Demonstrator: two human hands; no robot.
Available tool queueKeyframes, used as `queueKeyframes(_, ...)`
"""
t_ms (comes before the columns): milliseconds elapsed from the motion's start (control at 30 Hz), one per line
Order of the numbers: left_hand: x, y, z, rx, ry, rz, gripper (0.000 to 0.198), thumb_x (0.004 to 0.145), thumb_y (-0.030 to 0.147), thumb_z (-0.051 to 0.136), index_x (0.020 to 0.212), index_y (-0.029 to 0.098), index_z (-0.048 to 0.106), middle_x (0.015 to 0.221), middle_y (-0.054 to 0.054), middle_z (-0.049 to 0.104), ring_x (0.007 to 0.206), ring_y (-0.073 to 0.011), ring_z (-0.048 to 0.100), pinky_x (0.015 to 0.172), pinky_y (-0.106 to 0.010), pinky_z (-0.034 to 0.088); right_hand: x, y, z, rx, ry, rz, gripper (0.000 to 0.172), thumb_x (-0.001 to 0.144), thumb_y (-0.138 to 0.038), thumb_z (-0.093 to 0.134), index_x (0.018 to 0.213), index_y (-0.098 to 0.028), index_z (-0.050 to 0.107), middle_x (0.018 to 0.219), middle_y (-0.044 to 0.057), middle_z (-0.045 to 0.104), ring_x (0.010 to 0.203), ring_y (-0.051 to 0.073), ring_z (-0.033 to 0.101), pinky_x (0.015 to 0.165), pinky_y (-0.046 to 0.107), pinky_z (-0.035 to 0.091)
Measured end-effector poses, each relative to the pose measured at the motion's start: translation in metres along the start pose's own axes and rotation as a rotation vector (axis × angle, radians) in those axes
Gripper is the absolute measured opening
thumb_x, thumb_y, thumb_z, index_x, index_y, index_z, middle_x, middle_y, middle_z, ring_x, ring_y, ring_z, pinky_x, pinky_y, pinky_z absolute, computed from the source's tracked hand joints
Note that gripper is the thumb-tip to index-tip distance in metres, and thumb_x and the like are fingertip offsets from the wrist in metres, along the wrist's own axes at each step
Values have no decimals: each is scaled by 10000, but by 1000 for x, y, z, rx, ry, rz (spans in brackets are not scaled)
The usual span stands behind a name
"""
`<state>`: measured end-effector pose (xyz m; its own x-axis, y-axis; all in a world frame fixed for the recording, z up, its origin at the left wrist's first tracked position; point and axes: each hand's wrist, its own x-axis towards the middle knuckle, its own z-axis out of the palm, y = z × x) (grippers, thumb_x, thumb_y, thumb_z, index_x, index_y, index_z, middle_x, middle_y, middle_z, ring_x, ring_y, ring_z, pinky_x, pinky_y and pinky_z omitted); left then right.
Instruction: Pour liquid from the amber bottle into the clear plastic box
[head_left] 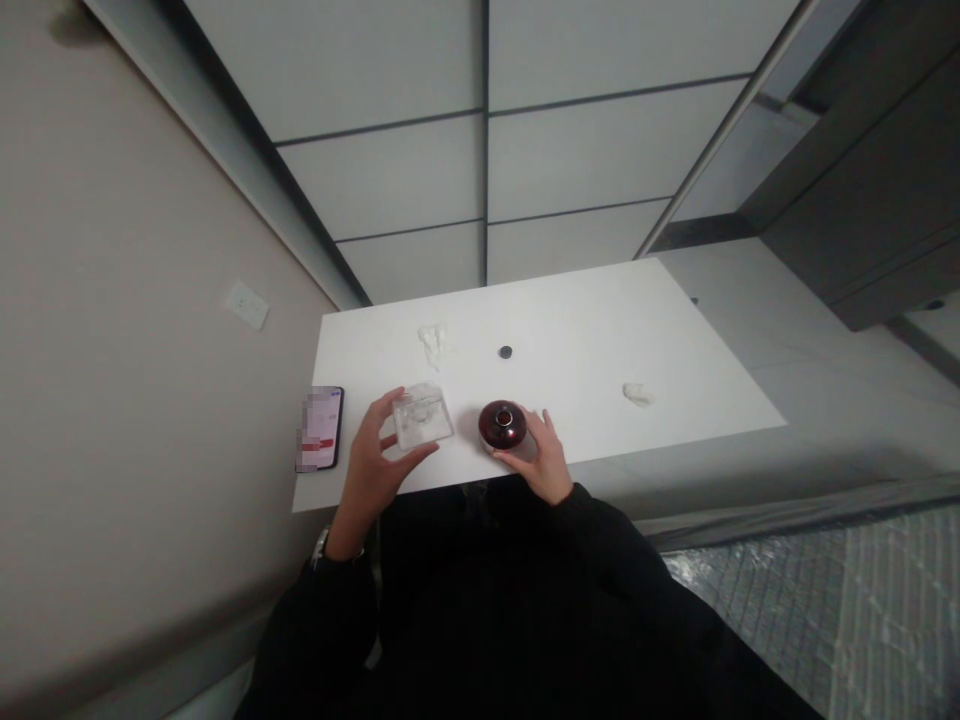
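We have both hands busy near the front edge of the white worktop (592, 320). Our left hand (375, 450) grasps a clear box (423, 420), the thumb along its near edge and a fingertip at its far edge. We cannot tell whether the box rests on the worktop or hangs just above it. Our right hand (543, 455) grasps a dark red jar (501, 428) from its right side, thumb in front. The jar looks upright, a shiny ring on its top facing us, and stands just beside the box, with a gap between them.

We judge the step in hand to be the handling of box and jar together, one steadied by each hand. From here, we think, any move calls for an even, light squeeze on the box's thin walls and for keeping the round jar level.

Beyond the two, a small dark disc (505, 352) lies near the middle of the worktop. One crumpled wrapper (432, 343) lies behind the box, another crumpled scrap (637, 394) well off to the right, and a phone (322, 428) at the left edge.
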<state>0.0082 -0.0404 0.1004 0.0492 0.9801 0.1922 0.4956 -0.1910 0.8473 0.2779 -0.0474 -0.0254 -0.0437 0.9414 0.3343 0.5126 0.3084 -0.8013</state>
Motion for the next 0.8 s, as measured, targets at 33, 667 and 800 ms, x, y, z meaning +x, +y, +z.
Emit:
queueKeyframes(33, 0, 1, 0, -2, -17, 14, 753, 832, 480, 842, 1469, 279, 494, 1481, -139, 572, 1378, -324, 598, 888, -405, 675, 0, -1, 1, 4, -10, -4, 760, 852, -581, 798, 1492, -250, 558, 1472, 155, 652, 1398, 371, 595, 1275, 701, 246)
queueKeyframes(667, 25, 26, -10, 406, -241, 331, 708, 882, 472, 809, 1488, 268, 508, 1471, -124, 642, 1356, -310, 630, 1077, -509, 597, 7, -18, 7, 47, -94, -3, 779, 862, -559, 798, 1527, -262, 524, 1499, 140, 634, 1390, 344, 606, 1296, 681, 196)
queueKeyframes(800, 29, 27, -9, 447, -241, 441, 725, 891, 494, 799, 1509, 256, 505, 1453, -130, 658, 1335, -306, 647, 1130, -520, 557, 8, -20, 6, 57, -109, 18, 774, 865, -569, 791, 1525, -267, 522, 1504, 139, 629, 1401, 345, 595, 1299, 682, 177)
